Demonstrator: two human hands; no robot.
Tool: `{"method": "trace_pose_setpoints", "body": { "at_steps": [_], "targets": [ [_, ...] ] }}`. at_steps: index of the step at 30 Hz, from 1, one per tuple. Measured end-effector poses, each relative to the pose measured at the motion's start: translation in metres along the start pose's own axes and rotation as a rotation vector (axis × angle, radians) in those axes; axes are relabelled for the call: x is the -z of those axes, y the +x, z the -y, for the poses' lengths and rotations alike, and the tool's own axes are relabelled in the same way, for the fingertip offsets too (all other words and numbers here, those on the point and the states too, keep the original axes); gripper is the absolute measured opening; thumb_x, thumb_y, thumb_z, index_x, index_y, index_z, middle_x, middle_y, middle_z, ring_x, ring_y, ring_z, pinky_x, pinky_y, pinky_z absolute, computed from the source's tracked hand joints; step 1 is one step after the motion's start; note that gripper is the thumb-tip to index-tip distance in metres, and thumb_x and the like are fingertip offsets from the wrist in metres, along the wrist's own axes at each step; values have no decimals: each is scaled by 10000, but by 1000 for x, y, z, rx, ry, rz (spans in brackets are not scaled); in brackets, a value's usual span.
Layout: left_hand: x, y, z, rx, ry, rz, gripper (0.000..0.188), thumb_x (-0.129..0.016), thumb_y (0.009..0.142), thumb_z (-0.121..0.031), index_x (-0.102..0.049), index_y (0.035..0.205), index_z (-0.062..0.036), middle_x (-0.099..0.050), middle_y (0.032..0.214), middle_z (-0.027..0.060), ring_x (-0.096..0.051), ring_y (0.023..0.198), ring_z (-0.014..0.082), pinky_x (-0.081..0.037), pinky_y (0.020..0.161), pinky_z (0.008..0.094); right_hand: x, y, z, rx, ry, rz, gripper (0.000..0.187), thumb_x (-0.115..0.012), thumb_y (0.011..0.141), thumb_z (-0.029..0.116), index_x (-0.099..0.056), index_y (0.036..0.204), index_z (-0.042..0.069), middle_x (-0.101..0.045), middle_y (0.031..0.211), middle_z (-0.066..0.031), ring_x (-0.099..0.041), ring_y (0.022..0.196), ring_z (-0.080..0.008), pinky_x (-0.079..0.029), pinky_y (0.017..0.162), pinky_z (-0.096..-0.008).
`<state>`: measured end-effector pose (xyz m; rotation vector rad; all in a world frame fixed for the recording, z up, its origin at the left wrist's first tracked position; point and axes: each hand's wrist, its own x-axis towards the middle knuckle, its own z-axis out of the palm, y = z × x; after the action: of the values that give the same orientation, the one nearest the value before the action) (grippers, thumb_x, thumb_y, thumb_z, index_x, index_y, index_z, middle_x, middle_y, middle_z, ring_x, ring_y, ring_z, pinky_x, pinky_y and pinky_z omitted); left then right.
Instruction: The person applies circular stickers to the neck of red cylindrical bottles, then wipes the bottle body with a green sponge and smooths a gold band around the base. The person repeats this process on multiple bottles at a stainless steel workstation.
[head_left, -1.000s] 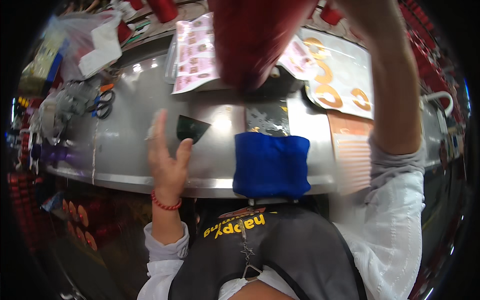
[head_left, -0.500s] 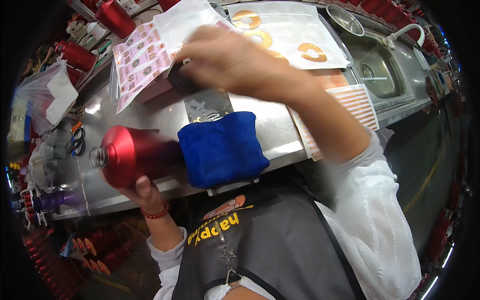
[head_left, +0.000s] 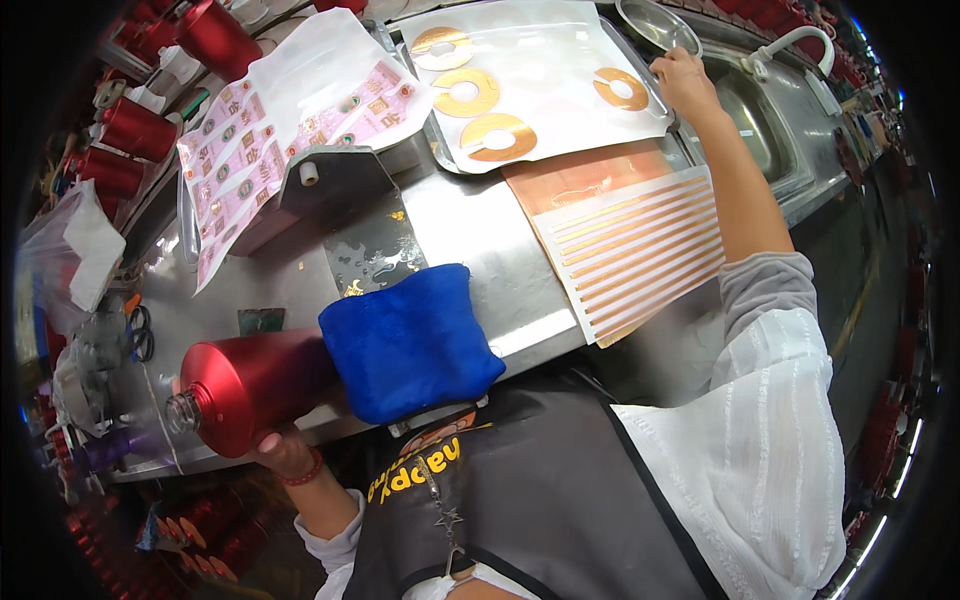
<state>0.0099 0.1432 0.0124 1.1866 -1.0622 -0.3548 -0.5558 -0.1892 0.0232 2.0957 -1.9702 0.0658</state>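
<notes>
My left hand grips a glossy red bottle from below, thumb against its shoulder. The bottle lies on its side, its clear threaded neck pointing left and its other end beside a blue cloth-covered pad at the counter's front edge. At the upper right, my right hand is at the near rim of a round metal bowl. Its fingers are bunched and bent; whether something is between them is hidden. Left of this arm, gold ring-shaped stickers sit on a white sheet over a tray.
A sheet of gold strips overhangs the front edge. Pink printed label sheets drape over a dark holder. A sink with a white faucet stands right. Black scissors and more red bottles are left.
My right hand has swung from beside the pink label sheets, where it was blurred, across to the metal bowl. The view has shifted; my left hand still holds the red bottle.
</notes>
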Motion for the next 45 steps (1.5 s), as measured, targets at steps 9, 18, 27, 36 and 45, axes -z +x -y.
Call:
{"method": "trace_pose_setpoints", "body": {
  "at_steps": [9, 18, 27, 36, 45],
  "targets": [
    [10, 0, 5, -1, -10, 24, 1255, -751, 704, -739, -162, 1580, -60, -321, 1553, 160, -449, 1361, 351, -458, 1095, 521, -9, 35, -17, 41, -48, 375, 433, -648, 859, 406, -742, 913, -13, -710, 940, -254, -693, 904, -394, -538, 800, -446],
    [12, 0, 10, 19, -225, 84, 1167, -854, 701, -527, -206, 1589, -135, -396, 1528, 132, -477, 1344, 348, -455, 1106, 535, 69, 53, 33, 214, 243, 272, 302, -616, 912, 281, -730, 921, 1, -710, 861, -165, -657, 743, -260, -502, 702, -379],
    [7, -1, 5, -43, -61, 136, 1238, -859, 696, -602, -196, 1553, -3, -376, 1514, 163, -437, 1371, 275, -390, 1126, 434, -55, 78, 36, 208, 277, 144, 426, -587, 919, 358, -711, 904, -49, -662, 880, -289, -654, 773, -446, -522, 743, -470],
    [9, 18, -49, -18, -129, 162, 1144, -744, 803, -654, -150, 1534, -6, -412, 1425, 188, -471, 1313, 244, -389, 1107, 394, 56, 33, 118, -37, 927, 331, 253, -577, 986, 315, -640, 883, 92, -491, 698, 50, -396, 554, -28, -334, 489, -210],
    [19, 54, -53, 264, -471, 493, 597, -644, 953, -393, -491, 1380, -4, -543, 1313, 71, -550, 1203, 182, -395, 1084, 343, 163, -47, 257, 383, 1637, 421, 237, -586, 1031, 248, -652, 1113, 36, -622, 923, 15, -536, 739, -16, -447, 601, -177]
  ]
}}
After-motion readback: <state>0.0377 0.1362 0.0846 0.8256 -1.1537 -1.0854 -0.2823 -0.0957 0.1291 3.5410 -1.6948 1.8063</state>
